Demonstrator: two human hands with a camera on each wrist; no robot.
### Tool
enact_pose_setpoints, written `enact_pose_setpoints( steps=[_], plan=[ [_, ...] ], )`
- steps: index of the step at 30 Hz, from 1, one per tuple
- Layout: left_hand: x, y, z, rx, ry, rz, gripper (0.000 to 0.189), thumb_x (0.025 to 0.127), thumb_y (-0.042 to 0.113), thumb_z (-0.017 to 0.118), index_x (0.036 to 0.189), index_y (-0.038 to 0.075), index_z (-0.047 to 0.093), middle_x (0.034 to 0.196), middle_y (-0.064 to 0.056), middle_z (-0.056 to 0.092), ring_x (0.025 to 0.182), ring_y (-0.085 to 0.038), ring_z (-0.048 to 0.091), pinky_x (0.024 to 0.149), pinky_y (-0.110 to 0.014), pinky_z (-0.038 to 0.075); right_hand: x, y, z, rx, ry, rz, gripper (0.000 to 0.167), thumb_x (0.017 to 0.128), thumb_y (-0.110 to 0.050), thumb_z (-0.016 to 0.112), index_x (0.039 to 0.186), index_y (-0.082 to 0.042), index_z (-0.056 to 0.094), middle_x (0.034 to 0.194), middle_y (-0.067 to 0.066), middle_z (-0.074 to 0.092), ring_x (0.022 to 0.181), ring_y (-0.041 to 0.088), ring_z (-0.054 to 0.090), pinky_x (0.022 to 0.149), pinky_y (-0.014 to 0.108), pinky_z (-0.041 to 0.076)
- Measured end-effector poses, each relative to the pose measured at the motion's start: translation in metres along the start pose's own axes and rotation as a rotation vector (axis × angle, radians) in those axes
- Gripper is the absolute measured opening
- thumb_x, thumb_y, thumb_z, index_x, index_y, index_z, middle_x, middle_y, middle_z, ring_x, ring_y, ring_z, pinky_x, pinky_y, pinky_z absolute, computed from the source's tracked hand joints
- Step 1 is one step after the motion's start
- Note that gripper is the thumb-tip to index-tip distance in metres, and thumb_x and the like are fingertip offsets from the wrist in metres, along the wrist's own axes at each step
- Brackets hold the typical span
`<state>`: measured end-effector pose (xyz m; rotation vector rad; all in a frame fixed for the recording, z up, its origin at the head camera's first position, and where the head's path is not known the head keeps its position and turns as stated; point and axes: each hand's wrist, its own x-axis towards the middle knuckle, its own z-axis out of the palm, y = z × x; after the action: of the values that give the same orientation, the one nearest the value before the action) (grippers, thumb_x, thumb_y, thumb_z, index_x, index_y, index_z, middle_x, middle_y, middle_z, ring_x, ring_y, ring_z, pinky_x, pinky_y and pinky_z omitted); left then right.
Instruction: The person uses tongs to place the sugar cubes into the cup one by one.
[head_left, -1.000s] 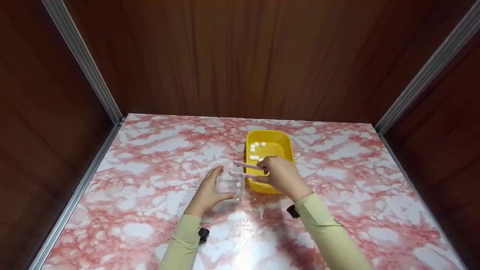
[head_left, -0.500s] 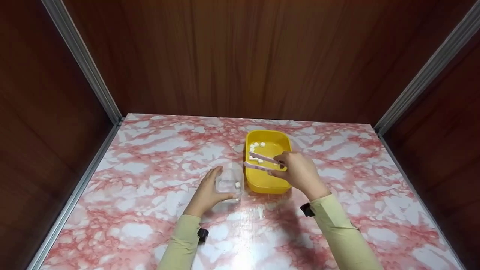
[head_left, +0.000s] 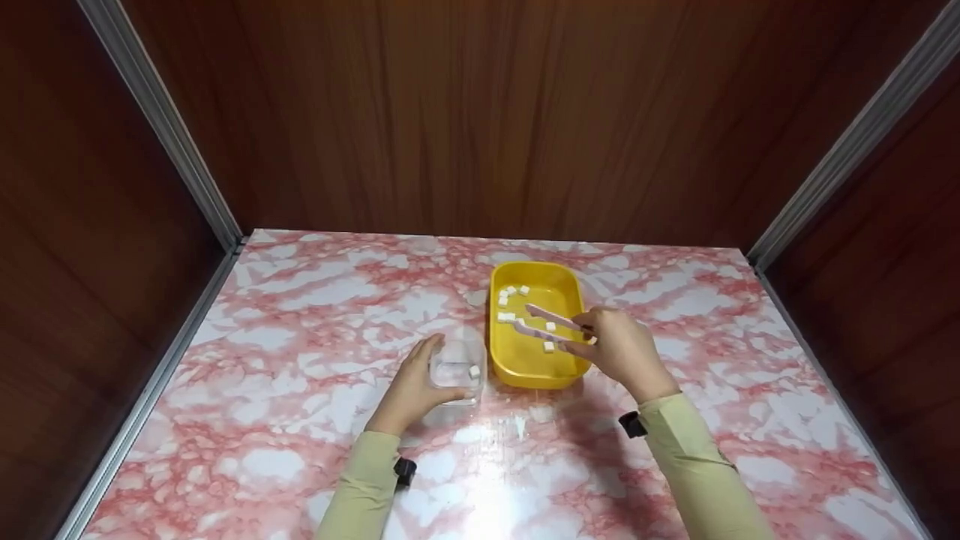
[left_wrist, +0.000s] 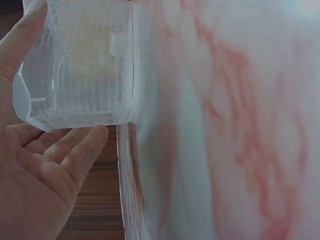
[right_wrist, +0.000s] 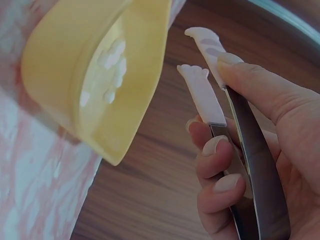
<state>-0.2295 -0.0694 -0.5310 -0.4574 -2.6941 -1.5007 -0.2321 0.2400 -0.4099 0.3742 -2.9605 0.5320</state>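
Left hand [head_left: 412,386], one: thumb and fingers set wide, curved round opposite sides of a clear container [head_left: 454,379] standing on the marbled bench [head_left: 285,375]. Right hand [head_left: 619,349], one: partly closed, gripping a pair of tongs [right_wrist: 255,150] with the thumb on one arm and fingers on the other; the tongs' pink tips stand apart. On my head view the tips lie over the yellow tub [head_left: 536,365]; on my right wrist view they are clear of the white cubes [head_left: 523,290] inside. Cubes: most along the tub's left side, a couple nearer the middle. Container: just left of the tub, with a single cube [head_left: 474,371] by its right wall.

Hard to make out: pale specks beside the left thumb and between the right fingers — I cannot tell what they are. Left wrist view: container cropped at the top, its contents blurred behind ridged plastic. Right wrist view: tongs' rear end and palm cut off.
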Motion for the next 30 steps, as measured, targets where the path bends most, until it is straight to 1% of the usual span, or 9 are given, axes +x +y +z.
enact_pose_setpoints(
  steps=[5, 10, 14, 17, 21, 27, 30],
  plan=[
    [0.0, 0.0, 0.0, 0.009, 0.005, 0.003, 0.105, 0.064, 0.044, 0.087, 0.147, 0.007, 0.034, 0.143, -0.007, 0.043, 0.131, -0.026, 0.038, 0.106, -0.042, 0.034, -0.003, 0.011, 0.002, -0.006, 0.014, -0.002, 0.025, 0.076, -0.034, 0.081, 0.084, -0.011, 0.073, 0.078, 0.007, 0.062, 0.065, 0.019, 0.052, 0.057, 0.036, 0.046],
    [0.0, 0.0, 0.0, 0.02, 0.0, 0.006, 0.105, 0.064, 0.047, 0.086, 0.147, 0.008, 0.034, 0.143, -0.006, 0.042, 0.131, -0.025, 0.038, 0.107, -0.042, 0.033, -0.005, 0.019, 0.004, -0.026, 0.011, 0.002, 0.024, 0.076, -0.032, 0.082, 0.082, -0.011, 0.072, 0.074, 0.004, 0.062, 0.062, 0.018, 0.052, 0.056, 0.036, 0.045],
    [0.0, 0.001, 0.0, 0.028, -0.005, 0.006, 0.106, 0.064, 0.048, 0.085, 0.147, 0.008, 0.033, 0.144, -0.006, 0.041, 0.132, -0.026, 0.037, 0.107, -0.042, 0.032, -0.006, 0.024, 0.006, -0.033, 0.004, 0.023, 0.023, 0.075, -0.03, 0.083, 0.083, -0.011, 0.073, 0.071, 0.0, 0.059, 0.062, 0.018, 0.052, 0.055, 0.036, 0.045],
    [0.0, 0.001, -0.001, 0.036, -0.002, 0.005, 0.106, 0.064, 0.049, 0.085, 0.147, 0.008, 0.033, 0.144, -0.005, 0.042, 0.132, -0.025, 0.037, 0.107, -0.041, 0.032, -0.006, 0.027, 0.008, -0.029, -0.001, 0.038, 0.024, 0.075, -0.031, 0.083, 0.084, -0.01, 0.073, 0.071, -0.001, 0.06, 0.062, 0.018, 0.052, 0.056, 0.036, 0.046],
    [0.0, 0.001, 0.0, 0.035, 0.001, 0.016, 0.107, 0.064, 0.05, 0.085, 0.147, 0.006, 0.033, 0.143, -0.006, 0.042, 0.132, -0.025, 0.037, 0.107, -0.041, 0.032, -0.006, 0.031, 0.011, -0.031, -0.02, 0.054, 0.025, 0.076, -0.031, 0.082, 0.084, -0.009, 0.073, 0.069, -0.001, 0.059, 0.06, 0.018, 0.051, 0.054, 0.034, 0.045],
    [0.0, 0.001, -0.001, 0.027, 0.005, 0.013, 0.107, 0.063, 0.051, 0.085, 0.147, 0.006, 0.034, 0.143, -0.006, 0.042, 0.132, -0.025, 0.037, 0.108, -0.041, 0.031, -0.006, 0.033, 0.016, -0.019, -0.059, 0.076, 0.02, 0.076, -0.028, 0.082, 0.082, -0.01, 0.073, 0.065, -0.002, 0.057, 0.057, 0.017, 0.049, 0.05, 0.032, 0.041],
    [-0.001, 0.0, 0.0, 0.018, 0.003, 0.016, 0.108, 0.063, 0.052, 0.084, 0.147, 0.006, 0.033, 0.144, -0.008, 0.042, 0.132, -0.026, 0.037, 0.108, -0.042, 0.032, -0.006, 0.034, 0.018, -0.021, -0.068, 0.083, 0.019, 0.076, -0.026, 0.082, 0.081, -0.011, 0.073, 0.064, -0.001, 0.057, 0.057, 0.017, 0.048, 0.049, 0.032, 0.039]
  ],
)
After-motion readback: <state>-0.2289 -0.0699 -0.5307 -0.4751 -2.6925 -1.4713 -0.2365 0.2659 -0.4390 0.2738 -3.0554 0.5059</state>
